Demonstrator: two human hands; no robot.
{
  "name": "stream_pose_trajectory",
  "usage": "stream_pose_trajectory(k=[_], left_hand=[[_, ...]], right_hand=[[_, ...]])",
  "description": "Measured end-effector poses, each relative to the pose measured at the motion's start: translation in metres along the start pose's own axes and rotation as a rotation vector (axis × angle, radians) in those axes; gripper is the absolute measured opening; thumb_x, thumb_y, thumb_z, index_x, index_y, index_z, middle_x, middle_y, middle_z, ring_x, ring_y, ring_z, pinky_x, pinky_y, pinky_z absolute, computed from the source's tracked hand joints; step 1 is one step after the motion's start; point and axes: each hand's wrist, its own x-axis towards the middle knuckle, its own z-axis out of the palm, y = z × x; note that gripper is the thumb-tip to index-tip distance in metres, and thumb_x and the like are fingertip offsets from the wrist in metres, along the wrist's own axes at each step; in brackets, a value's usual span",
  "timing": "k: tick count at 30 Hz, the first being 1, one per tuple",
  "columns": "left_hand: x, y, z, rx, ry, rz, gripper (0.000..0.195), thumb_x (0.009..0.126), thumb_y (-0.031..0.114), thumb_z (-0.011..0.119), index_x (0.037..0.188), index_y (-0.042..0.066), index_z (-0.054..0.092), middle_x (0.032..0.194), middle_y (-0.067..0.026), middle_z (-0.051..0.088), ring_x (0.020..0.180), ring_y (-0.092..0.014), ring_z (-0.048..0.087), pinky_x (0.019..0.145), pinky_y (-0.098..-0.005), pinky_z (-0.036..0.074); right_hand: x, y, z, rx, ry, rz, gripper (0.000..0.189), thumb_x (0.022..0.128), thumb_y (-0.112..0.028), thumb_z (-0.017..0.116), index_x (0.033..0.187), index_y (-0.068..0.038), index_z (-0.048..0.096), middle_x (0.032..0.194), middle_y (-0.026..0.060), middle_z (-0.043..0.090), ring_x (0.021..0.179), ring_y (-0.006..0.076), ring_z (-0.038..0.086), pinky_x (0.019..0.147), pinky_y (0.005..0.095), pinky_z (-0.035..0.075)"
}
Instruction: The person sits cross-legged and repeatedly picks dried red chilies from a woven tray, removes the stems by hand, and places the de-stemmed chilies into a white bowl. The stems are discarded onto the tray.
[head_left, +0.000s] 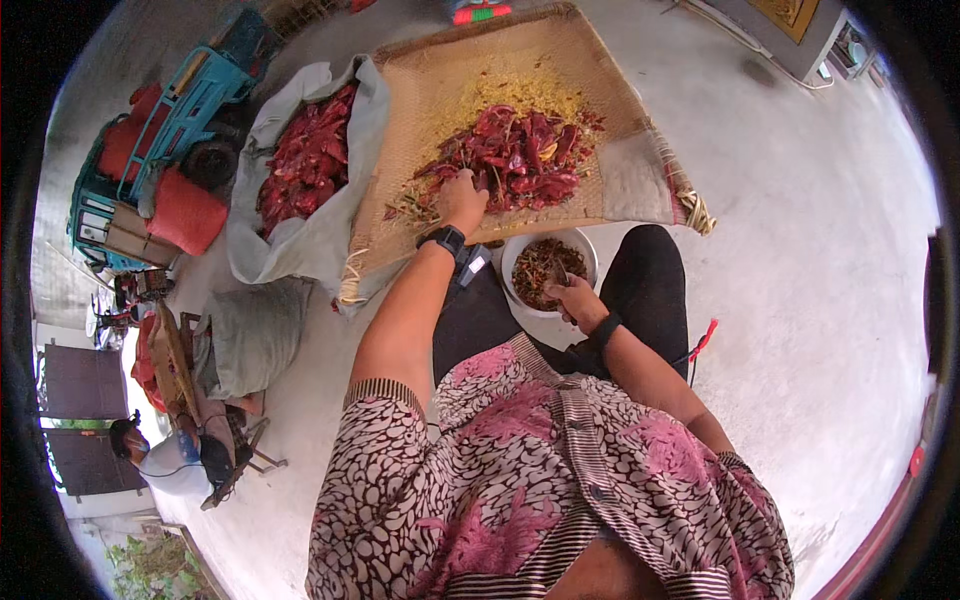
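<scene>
My left hand (461, 202) reaches onto a large woven tray (420, 82), with its fingertips at the near left side of a heap of dried red chili pods (525, 154). Whether it grips a pod is hidden. Loose stems and yellow seeds lie around the heap. Below the tray's near edge, a white metal bowl (590, 251) of chili stems and bits (541, 262) stands between my knees. My right hand (576, 300) is closed around a small dark tool (560, 271) over the bowl's near right side; its exact kind is unclear.
Left of the tray stands an open pale sack (262, 139) full of red chilies. A stuffed grey-green sack (251, 337) lies nearer. A blue cargo tricycle (169, 131) with red sacks is at the far left. Another person (176, 461) sits at the lower left beside another tray.
</scene>
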Motion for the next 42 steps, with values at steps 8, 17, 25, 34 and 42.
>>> stream_pose_trajectory(k=[8, 17, 25, 34, 42], left_hand=[[-0.009, -0.016, -0.023, -1.386, -0.134, -0.598, 0.026, 0.080, 0.010, 0.062, 0.103, 0.001, 0.054, 0.082, -0.0074, 0.060, 0.077, -0.014, 0.059, 0.060, -0.0253, 0.046], [-0.101, 0.029, -0.023, -2.049, -0.513, -0.710, 0.014, 0.085, 0.020, 0.065, 0.092, 0.009, 0.060, 0.083, -0.0018, 0.062, 0.075, -0.013, 0.059, 0.058, -0.0222, 0.047], [-0.144, 0.063, 0.001, -2.037, -0.305, -0.801, 0.011, 0.085, 0.016, 0.064, 0.092, 0.012, 0.058, 0.089, 0.0007, 0.061, 0.079, -0.011, 0.058, 0.065, -0.0235, 0.050], [-0.157, 0.067, 0.009, -2.171, -0.232, -0.870, 0.008, 0.088, 0.016, 0.061, 0.091, 0.009, 0.058, 0.086, -0.0009, 0.059, 0.077, -0.012, 0.057, 0.063, -0.0235, 0.050], [-0.170, 0.075, 0.013, -1.473, -0.074, -0.534, 0.026, 0.093, 0.020, 0.051, 0.113, 0.004, 0.054, 0.113, -0.0079, 0.053, 0.099, -0.021, 0.053, 0.086, -0.0314, 0.044]], right_hand=[[-0.005, -0.006, 0.001, 0.057, 0.020, -0.039, 0.025, 0.084, -0.016, 0.060, 0.105, -0.005, 0.052, 0.071, -0.0004, 0.057, 0.044, 0.0066, 0.037, 0.037, 0.0237, 0.027], [-0.040, -0.051, 0.014, 0.255, -0.209, -0.283, 0.023, 0.080, -0.014, 0.068, 0.099, -0.006, 0.057, 0.072, -0.0064, 0.051, 0.056, 0.0021, 0.040, 0.048, 0.0186, 0.029], [-0.036, -0.045, 0.015, 0.305, -0.147, -0.425, 0.026, 0.079, -0.011, 0.069, 0.102, -0.005, 0.057, 0.084, -0.0027, 0.058, 0.070, 0.0038, 0.051, 0.062, 0.0180, 0.040], [-0.051, -0.052, 0.020, 0.075, -0.109, -0.598, 0.017, 0.083, -0.009, 0.063, 0.097, -0.001, 0.060, 0.089, 0.0002, 0.062, 0.082, 0.0076, 0.055, 0.077, 0.0232, 0.045], [-0.028, -0.032, 0.015, 0.023, -0.060, -0.615, 0.015, 0.086, -0.012, 0.061, 0.095, 0.000, 0.060, 0.085, 0.0001, 0.061, 0.076, 0.0067, 0.054, 0.072, 0.0224, 0.045]])
